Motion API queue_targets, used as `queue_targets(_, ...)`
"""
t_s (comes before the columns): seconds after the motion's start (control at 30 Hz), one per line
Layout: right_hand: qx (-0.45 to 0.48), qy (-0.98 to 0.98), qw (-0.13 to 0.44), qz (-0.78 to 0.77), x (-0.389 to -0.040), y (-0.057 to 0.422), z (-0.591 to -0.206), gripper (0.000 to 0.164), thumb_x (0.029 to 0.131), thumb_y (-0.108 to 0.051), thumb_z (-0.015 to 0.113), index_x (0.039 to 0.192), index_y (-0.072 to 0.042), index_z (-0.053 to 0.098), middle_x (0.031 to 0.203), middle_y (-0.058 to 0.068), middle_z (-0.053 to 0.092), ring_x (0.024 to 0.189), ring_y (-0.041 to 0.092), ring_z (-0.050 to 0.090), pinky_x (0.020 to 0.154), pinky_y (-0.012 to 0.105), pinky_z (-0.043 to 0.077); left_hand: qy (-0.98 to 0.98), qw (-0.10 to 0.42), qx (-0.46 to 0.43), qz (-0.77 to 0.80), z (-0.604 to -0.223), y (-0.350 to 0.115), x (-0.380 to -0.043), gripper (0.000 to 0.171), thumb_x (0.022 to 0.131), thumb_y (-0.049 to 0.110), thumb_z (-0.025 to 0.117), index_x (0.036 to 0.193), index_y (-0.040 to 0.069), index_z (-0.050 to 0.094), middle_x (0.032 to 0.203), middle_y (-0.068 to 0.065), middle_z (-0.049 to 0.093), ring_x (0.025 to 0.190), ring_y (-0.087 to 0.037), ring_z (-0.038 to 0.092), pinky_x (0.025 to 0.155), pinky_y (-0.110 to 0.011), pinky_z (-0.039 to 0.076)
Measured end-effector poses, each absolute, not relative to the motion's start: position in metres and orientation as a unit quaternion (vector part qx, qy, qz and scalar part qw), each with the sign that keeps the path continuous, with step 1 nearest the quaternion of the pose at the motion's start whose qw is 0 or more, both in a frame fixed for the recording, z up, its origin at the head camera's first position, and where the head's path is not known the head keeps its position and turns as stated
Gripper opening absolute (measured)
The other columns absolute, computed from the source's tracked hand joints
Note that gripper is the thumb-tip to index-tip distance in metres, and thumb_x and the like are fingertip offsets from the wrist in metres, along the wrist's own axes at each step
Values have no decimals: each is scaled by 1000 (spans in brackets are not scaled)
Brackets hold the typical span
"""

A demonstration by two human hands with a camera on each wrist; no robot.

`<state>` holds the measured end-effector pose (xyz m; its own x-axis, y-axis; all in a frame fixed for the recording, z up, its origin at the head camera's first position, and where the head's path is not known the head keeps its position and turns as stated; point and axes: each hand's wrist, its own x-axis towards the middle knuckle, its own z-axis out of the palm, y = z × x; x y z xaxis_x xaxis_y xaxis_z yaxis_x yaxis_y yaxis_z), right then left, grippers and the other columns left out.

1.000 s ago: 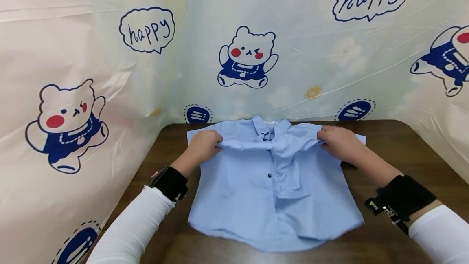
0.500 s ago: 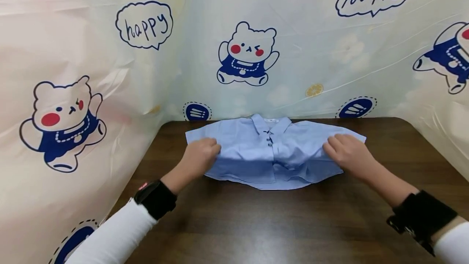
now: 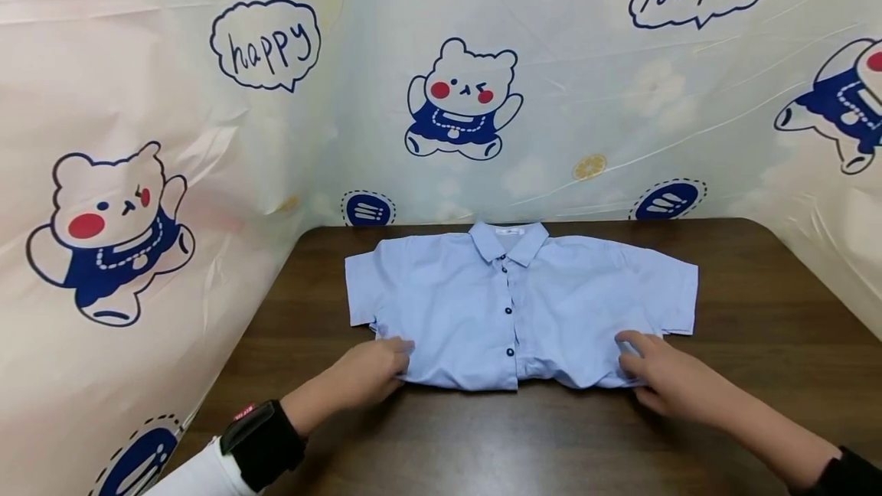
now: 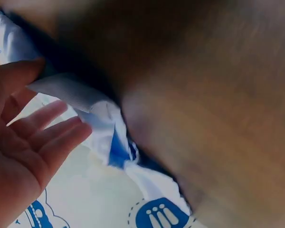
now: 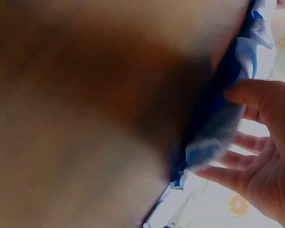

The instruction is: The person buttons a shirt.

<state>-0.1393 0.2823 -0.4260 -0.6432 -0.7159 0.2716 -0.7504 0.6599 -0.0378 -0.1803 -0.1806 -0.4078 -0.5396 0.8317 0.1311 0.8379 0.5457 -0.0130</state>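
Observation:
A light blue short-sleeved shirt (image 3: pixel 455 305) with dark buttons lies front up on the brown table (image 3: pixel 510 450), its collar at the back. The lower part of the shirt is out of sight, and the near edge looks folded under. My left hand (image 3: pixel 368 373) is at the near left corner; in the left wrist view its fingers (image 4: pixel 57 137) are fairly straight, apart from the thumb, with cloth between them. At the near right corner, my right hand (image 3: pixel 678 377) has spread fingers. In the right wrist view its thumb (image 5: pixel 244 92) touches the cloth edge.
A patterned cloth backdrop (image 3: pixel 551 98) with bears and "happy" bubbles rises behind the table and along both sides. Bare tabletop shows in front of the shirt and beyond each sleeve. A black band (image 3: pixel 265 442) is strapped round the left wrist.
Both hands have come down and nearer, from the shirt's chest to its near corners. The lower part of the shirt went from spread toward me to tucked out of sight. The grips have loosened.

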Motion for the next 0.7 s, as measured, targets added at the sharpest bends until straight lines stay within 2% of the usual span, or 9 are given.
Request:
queue_targets(0.17, 386, -912, 108, 90, -127, 284, -439, 31, 81, -37, 79, 80, -25, 51, 109, 11, 61, 93, 25, 61, 72, 42, 52, -887, -30, -458, -52, -411, -183, -170, 19, 85, 22, 73, 74, 13, 60, 103, -14, 69, 96, -27, 66, 73, -35, 53)
queue_targets(0.23, 370, -919, 105, 90, -121, 283, -442, 29, 84, -44, 74, 81, -26, 52, 109, 8, 61, 96, 25, 61, 75, 44, 52, -892, -51, -445, -62, -412, -185, -165, 20, 87, 28, 72, 78, 14, 62, 117, -20, 66, 109, -35, 63, 82, -41, 53)
queue_targets(0.4, 356, -924, 102, 90, -111, 281, -445, 29, 85, -45, 73, 82, -25, 52, 111, 8, 61, 97, 26, 61, 75, 45, 53, -898, -80, -427, -78, -414, -190, -156, 22, 87, 31, 73, 79, 17, 57, 128, -21, 59, 117, -38, 57, 83, -44, 53)
queue_targets(0.53, 356, -925, 102, 83, -112, 281, -445, 31, 85, -47, 72, 82, -26, 50, 111, 6, 60, 96, 25, 60, 75, 43, 52, -899, -81, -422, -84, -414, -191, -156, 22, 87, 33, 73, 80, 18, 59, 129, -18, 60, 118, -35, 58, 83, -42, 53)
queue_targets(0.63, 368, -920, 97, 96, -120, 283, -441, 30, 85, -46, 73, 80, -26, 51, 104, -1, 58, 89, 16, 57, 69, 37, 51, -897, -94, -418, -103, -409, -192, -162, 18, 87, 34, 73, 81, 20, 63, 128, -16, 61, 118, -32, 59, 85, -40, 53)
queue_targets(0.7, 370, -919, 70, 118, -130, 284, -433, 27, 86, -43, 73, 81, -26, 53, 98, -7, 56, 83, 8, 53, 65, 32, 49, -890, -111, -424, -125, -402, -194, -170, 15, 88, 33, 72, 83, 20, 67, 120, -10, 67, 111, -24, 63, 84, -36, 53)
